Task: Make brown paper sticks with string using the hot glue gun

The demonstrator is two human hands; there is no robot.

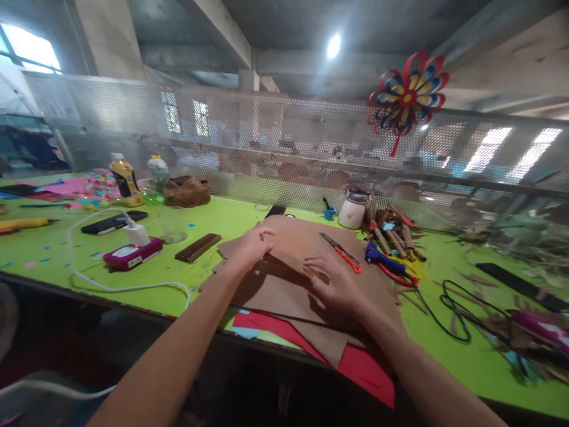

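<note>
Brown cardboard sheets lie stacked before me, with a raised edge casting a shadow across the lower ones. At the left end of that edge, my left hand has its fingers curled and closed on the cardboard. My right hand pinches the same edge farther right, thumb and fingers bent around it; the fingertips are partly blurred. A utility knife with an orange-red handle rests on the cardboard just beyond my right hand. Red paper sticks out beneath the stack at the table's front edge.
To the right lie a blue glue gun, its black cable and cardboard scraps. A white jar stands behind. Leftward are dark brown strips, a purple power box with a white cable, and a yellow bottle.
</note>
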